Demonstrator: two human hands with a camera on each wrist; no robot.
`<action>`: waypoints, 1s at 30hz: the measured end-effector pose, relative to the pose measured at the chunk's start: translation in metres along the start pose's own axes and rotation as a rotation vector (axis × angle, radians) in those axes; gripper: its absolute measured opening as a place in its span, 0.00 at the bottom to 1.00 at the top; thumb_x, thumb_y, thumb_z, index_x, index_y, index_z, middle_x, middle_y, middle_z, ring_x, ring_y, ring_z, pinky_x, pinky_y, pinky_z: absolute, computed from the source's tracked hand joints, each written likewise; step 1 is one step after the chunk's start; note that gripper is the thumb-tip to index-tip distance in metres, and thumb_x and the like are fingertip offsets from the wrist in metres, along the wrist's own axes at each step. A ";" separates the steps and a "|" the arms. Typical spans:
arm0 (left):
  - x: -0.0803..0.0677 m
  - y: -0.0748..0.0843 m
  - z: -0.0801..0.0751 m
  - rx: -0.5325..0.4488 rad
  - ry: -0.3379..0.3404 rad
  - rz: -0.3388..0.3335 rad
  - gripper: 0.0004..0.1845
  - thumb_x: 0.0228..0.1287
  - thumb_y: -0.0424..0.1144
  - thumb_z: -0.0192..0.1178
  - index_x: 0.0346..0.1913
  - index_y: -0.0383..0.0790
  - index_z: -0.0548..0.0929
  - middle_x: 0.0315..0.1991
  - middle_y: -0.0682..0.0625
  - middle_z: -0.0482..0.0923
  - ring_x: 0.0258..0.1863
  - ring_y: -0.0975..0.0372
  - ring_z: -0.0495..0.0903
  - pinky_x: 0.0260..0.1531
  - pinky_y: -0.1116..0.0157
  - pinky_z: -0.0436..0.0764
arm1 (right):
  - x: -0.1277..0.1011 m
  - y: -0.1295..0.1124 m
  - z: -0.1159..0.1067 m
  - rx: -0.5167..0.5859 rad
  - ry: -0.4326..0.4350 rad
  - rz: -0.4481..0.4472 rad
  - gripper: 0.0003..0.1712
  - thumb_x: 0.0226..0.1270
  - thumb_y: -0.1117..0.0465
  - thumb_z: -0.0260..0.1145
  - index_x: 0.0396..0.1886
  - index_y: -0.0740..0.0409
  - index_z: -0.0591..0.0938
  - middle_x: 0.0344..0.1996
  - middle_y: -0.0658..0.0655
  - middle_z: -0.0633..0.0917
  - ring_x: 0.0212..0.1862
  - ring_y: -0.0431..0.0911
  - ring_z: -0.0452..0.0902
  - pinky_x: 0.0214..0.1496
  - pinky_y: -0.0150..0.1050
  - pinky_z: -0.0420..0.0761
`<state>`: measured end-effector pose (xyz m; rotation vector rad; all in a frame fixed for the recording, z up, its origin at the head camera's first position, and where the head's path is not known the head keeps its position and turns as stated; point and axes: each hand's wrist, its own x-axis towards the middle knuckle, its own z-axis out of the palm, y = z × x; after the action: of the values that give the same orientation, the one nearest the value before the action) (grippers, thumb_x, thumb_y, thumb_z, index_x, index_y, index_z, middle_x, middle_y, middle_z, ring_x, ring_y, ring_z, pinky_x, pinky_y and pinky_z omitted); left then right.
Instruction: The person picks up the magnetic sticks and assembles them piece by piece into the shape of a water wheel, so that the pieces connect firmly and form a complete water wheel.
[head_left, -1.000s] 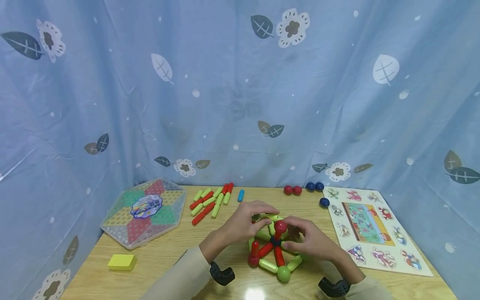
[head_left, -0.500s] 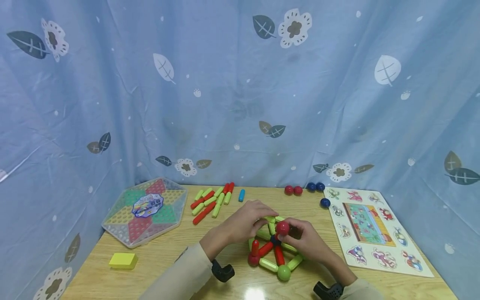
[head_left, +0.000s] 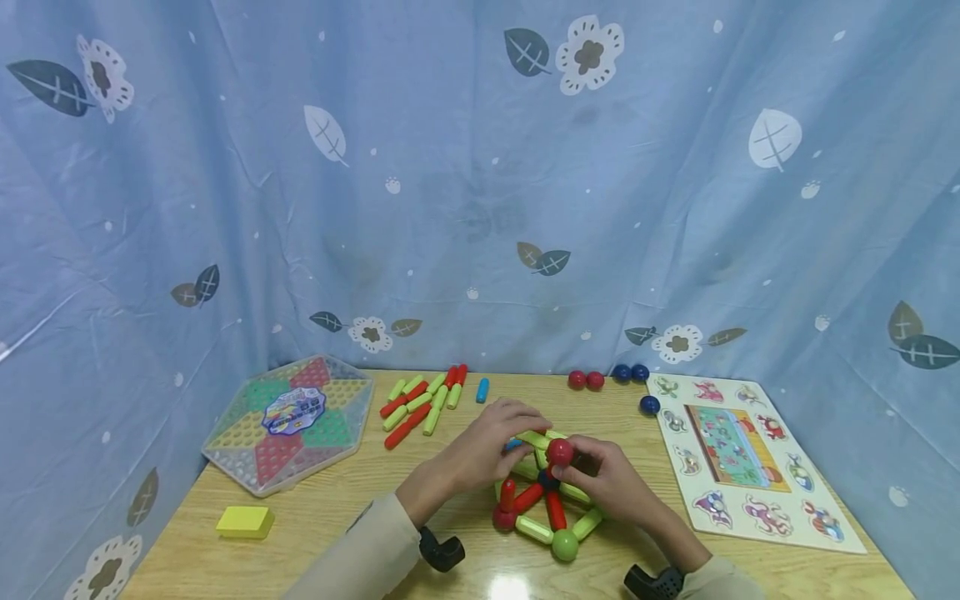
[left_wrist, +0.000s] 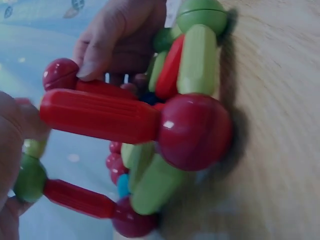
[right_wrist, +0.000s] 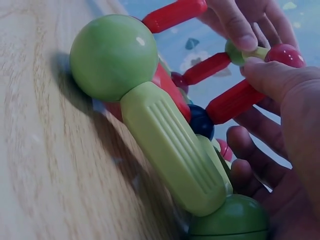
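Observation:
A structure of red and green sticks and balls [head_left: 542,500] stands on the wooden table [head_left: 337,508]. My left hand [head_left: 486,446] curls over its upper left side, its fingers [right_wrist: 240,22] pinching a green ball [right_wrist: 235,51] where sticks join. My right hand [head_left: 609,481] pinches the red ball [head_left: 559,451] at the top. The left wrist view shows the same red ball [left_wrist: 60,74] under the right hand's thumb [left_wrist: 97,55]. A green ball [head_left: 565,545] and a red ball [head_left: 502,518] sit at the front corners of the base.
Loose red and green sticks [head_left: 423,400] and a blue stick [head_left: 482,390] lie behind the structure. Red balls [head_left: 585,380] and blue balls [head_left: 630,372] sit at the back. A hexagonal checkers board [head_left: 288,421] and yellow block [head_left: 244,522] lie left, a puzzle board [head_left: 742,458] right.
My right hand has closed in from the structure's right side onto the top red ball. My left hand has stayed on the upper left part.

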<state>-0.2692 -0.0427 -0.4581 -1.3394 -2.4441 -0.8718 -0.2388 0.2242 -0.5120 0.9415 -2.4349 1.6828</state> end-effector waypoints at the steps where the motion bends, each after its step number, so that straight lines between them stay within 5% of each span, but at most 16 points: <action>1: -0.004 -0.001 0.001 -0.029 0.031 -0.034 0.26 0.75 0.34 0.71 0.73 0.47 0.82 0.71 0.50 0.80 0.71 0.54 0.76 0.70 0.52 0.80 | 0.000 0.000 0.001 -0.001 0.003 0.001 0.08 0.77 0.67 0.71 0.52 0.65 0.88 0.43 0.56 0.90 0.44 0.38 0.86 0.48 0.36 0.88; 3: -0.012 -0.004 0.005 -0.092 0.103 -0.119 0.31 0.75 0.34 0.71 0.77 0.47 0.77 0.75 0.48 0.74 0.77 0.51 0.71 0.70 0.49 0.80 | 0.001 0.000 0.002 -0.001 0.013 0.006 0.09 0.77 0.67 0.72 0.51 0.66 0.88 0.43 0.55 0.90 0.44 0.38 0.86 0.48 0.36 0.89; 6: -0.026 -0.008 0.010 -0.231 0.192 -0.274 0.36 0.72 0.29 0.67 0.80 0.45 0.72 0.73 0.46 0.74 0.72 0.50 0.75 0.63 0.50 0.85 | 0.002 -0.002 0.005 -0.005 0.031 0.026 0.10 0.75 0.67 0.73 0.51 0.67 0.88 0.43 0.53 0.90 0.44 0.37 0.86 0.48 0.35 0.89; 11: -0.047 -0.021 0.023 -0.370 0.147 -0.467 0.27 0.71 0.28 0.65 0.72 0.37 0.79 0.53 0.46 0.84 0.44 0.61 0.84 0.43 0.65 0.86 | 0.001 -0.005 0.008 -0.016 0.037 0.030 0.12 0.72 0.67 0.75 0.52 0.65 0.88 0.43 0.57 0.90 0.42 0.37 0.85 0.47 0.34 0.88; 15: -0.055 -0.030 0.032 -0.380 0.116 -0.484 0.14 0.75 0.31 0.67 0.60 0.36 0.87 0.45 0.50 0.87 0.36 0.67 0.82 0.38 0.70 0.83 | 0.000 -0.001 0.001 0.059 -0.013 0.010 0.14 0.73 0.72 0.72 0.55 0.64 0.88 0.46 0.58 0.91 0.45 0.40 0.87 0.49 0.35 0.89; 19: -0.055 -0.032 0.034 -0.389 0.139 -0.483 0.13 0.75 0.32 0.68 0.59 0.35 0.90 0.47 0.49 0.90 0.39 0.67 0.84 0.42 0.70 0.86 | -0.003 0.006 -0.023 0.161 -0.024 0.026 0.17 0.77 0.74 0.66 0.62 0.69 0.85 0.53 0.59 0.91 0.52 0.45 0.90 0.54 0.34 0.89; 24: -0.053 -0.034 0.037 -0.425 0.154 -0.510 0.14 0.74 0.34 0.70 0.59 0.37 0.90 0.49 0.48 0.91 0.42 0.67 0.86 0.44 0.70 0.86 | -0.010 0.019 -0.065 0.144 0.062 0.026 0.18 0.80 0.75 0.63 0.65 0.75 0.81 0.58 0.66 0.89 0.57 0.44 0.89 0.57 0.34 0.88; 30: -0.048 -0.038 0.042 -0.477 0.178 -0.520 0.14 0.72 0.34 0.73 0.57 0.36 0.91 0.49 0.46 0.92 0.39 0.67 0.88 0.41 0.70 0.87 | -0.027 0.036 -0.112 0.088 0.198 0.075 0.21 0.80 0.74 0.64 0.68 0.77 0.78 0.58 0.51 0.92 0.59 0.38 0.88 0.57 0.32 0.87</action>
<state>-0.2697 -0.0665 -0.5288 -0.6761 -2.5691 -1.7007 -0.2685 0.3413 -0.5058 0.6617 -2.3121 1.8237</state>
